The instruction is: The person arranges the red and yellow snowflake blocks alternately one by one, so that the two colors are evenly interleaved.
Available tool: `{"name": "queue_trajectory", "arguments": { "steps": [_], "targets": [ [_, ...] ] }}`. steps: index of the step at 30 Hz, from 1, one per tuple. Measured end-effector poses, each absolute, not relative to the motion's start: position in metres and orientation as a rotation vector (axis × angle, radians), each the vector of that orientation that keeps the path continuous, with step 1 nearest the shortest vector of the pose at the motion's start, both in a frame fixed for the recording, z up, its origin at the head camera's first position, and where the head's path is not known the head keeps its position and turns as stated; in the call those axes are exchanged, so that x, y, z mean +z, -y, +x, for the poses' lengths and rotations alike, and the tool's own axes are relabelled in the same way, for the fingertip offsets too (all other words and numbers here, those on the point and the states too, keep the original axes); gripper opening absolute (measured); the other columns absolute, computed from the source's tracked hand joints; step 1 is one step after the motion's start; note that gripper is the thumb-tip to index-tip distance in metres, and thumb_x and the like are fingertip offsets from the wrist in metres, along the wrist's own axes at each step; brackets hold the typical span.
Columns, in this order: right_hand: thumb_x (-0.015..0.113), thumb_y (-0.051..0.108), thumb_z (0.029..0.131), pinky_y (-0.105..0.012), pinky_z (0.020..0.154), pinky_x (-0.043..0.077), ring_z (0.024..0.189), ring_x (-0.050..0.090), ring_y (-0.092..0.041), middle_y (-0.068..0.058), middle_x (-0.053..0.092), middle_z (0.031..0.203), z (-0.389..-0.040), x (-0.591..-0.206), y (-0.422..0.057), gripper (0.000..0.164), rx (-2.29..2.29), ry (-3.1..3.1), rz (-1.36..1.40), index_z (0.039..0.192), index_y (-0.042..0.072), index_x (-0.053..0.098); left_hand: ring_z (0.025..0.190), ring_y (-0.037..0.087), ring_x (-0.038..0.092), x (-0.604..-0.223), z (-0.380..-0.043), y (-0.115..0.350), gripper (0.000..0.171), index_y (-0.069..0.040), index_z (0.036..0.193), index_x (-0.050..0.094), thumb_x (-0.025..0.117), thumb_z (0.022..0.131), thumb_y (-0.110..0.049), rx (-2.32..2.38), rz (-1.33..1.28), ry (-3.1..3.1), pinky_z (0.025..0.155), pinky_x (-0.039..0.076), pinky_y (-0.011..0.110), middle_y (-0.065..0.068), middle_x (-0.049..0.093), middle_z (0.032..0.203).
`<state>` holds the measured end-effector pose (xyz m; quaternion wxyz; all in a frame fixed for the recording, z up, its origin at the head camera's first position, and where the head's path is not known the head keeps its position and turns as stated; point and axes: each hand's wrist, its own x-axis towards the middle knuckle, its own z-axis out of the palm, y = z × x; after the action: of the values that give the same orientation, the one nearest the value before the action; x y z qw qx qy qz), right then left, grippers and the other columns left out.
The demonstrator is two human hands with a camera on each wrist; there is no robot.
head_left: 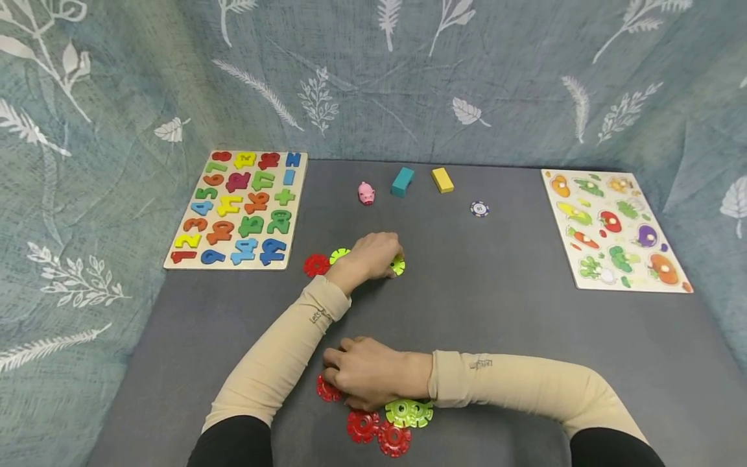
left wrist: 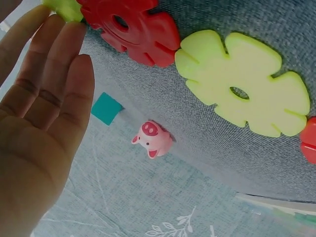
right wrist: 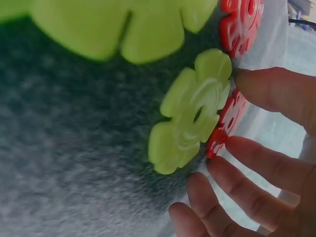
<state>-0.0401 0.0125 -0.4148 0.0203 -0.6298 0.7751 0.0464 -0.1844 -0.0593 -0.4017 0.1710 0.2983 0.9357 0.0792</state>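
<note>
In the head view my left hand (head_left: 369, 255) pinches a green notched flower disc (head_left: 398, 266) at the right end of a row. The left wrist view shows its fingertips at that disc's edge, beside a red disc (left wrist: 131, 29) and another green disc (left wrist: 244, 84). A red disc (head_left: 316, 265) ends the row at the left. Nearer the body, my right hand (head_left: 373, 373) has its thumb and index finger about a red disc (right wrist: 228, 123). A green disc (right wrist: 192, 116) lies beside these fingers. The right palm hides part of this group in the head view.
Two red discs (head_left: 363, 426) and overlapping green discs (head_left: 401, 412) lie below the right wrist. Behind are a pink pig (head_left: 366, 193), teal block (head_left: 402, 182), yellow block (head_left: 442, 180) and poker chip (head_left: 479, 209). A number board (head_left: 195, 240) stands left, a vegetable board (head_left: 633, 224) right.
</note>
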Motion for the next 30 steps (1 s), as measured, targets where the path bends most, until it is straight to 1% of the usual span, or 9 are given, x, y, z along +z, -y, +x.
{"name": "queue_trajectory", "arguments": {
  "steps": [5, 9, 13, 17, 22, 26, 30],
  "targets": [
    [0.067, 0.043, 0.082, -0.021, 0.062, 0.051, 0.079, 0.059, -0.011, 0.005, 0.063, 0.108, -0.038, -0.415, -0.004, 0.033, 0.145, -2.417, -1.935, 0.107, 0.021, 0.068, 0.095, 0.020, 0.058, -0.401, -0.185, 0.059, 0.031, -0.008, 0.113, 0.072, 0.076, 0.083, -0.018, 0.235, 0.854, -2.646, 0.085, 0.050, 0.037, 0.007, 0.063, 0.108],
    [0.068, 0.039, 0.082, -0.021, 0.061, 0.051, 0.078, 0.060, -0.010, 0.005, 0.064, 0.103, -0.037, -0.415, 0.001, 0.028, 0.119, -2.422, -1.926, 0.102, 0.020, 0.070, 0.096, 0.021, 0.058, -0.401, -0.185, 0.060, 0.032, -0.008, 0.113, 0.071, 0.076, 0.083, -0.017, 0.252, 0.848, -2.646, 0.087, 0.050, 0.037, 0.008, 0.063, 0.109],
    [0.069, 0.036, 0.079, -0.020, 0.058, 0.050, 0.073, 0.059, -0.010, 0.004, 0.064, 0.098, -0.036, -0.416, 0.005, 0.024, 0.095, -2.434, -1.928, 0.097, 0.019, 0.070, 0.099, 0.021, 0.058, -0.403, -0.185, 0.061, 0.032, -0.007, 0.113, 0.071, 0.076, 0.083, -0.017, 0.273, 0.836, -2.650, 0.089, 0.050, 0.038, 0.009, 0.064, 0.112],
    [0.072, 0.037, 0.073, -0.019, 0.056, 0.049, 0.068, 0.057, -0.009, 0.005, 0.062, 0.093, -0.033, -0.418, 0.008, 0.029, 0.083, -2.466, -1.919, 0.095, 0.019, 0.067, 0.100, 0.021, 0.058, -0.404, -0.185, 0.060, 0.033, -0.007, 0.114, 0.071, 0.077, 0.082, -0.017, 0.275, 0.827, -2.647, 0.090, 0.050, 0.038, 0.009, 0.064, 0.112],
    [0.075, 0.044, 0.068, -0.021, 0.056, 0.051, 0.069, 0.059, -0.009, 0.004, 0.063, 0.093, -0.036, -0.419, 0.012, 0.039, 0.103, -2.463, -1.899, 0.097, 0.019, 0.067, 0.099, 0.022, 0.059, -0.403, -0.185, 0.060, 0.035, -0.007, 0.114, 0.071, 0.078, 0.081, -0.018, 0.265, 0.831, -2.658, 0.089, 0.050, 0.039, 0.010, 0.065, 0.111],
    [0.074, 0.050, 0.070, -0.023, 0.055, 0.051, 0.073, 0.060, -0.010, 0.004, 0.064, 0.097, -0.037, -0.419, 0.015, 0.043, 0.142, -2.448, -1.864, 0.100, 0.020, 0.068, 0.097, 0.022, 0.059, -0.403, -0.185, 0.060, 0.036, -0.006, 0.113, 0.070, 0.079, 0.080, -0.018, 0.278, 0.838, -2.670, 0.088, 0.050, 0.039, 0.010, 0.065, 0.109],
    [0.073, 0.051, 0.071, -0.021, 0.053, 0.049, 0.071, 0.057, -0.010, 0.005, 0.063, 0.095, -0.033, -0.418, 0.017, 0.039, 0.160, -2.468, -1.866, 0.097, 0.022, 0.067, 0.096, 0.022, 0.058, -0.404, -0.186, 0.061, 0.036, -0.006, 0.112, 0.070, 0.079, 0.080, -0.018, 0.288, 0.842, -2.671, 0.086, 0.050, 0.038, 0.010, 0.066, 0.108]
  ]
}}
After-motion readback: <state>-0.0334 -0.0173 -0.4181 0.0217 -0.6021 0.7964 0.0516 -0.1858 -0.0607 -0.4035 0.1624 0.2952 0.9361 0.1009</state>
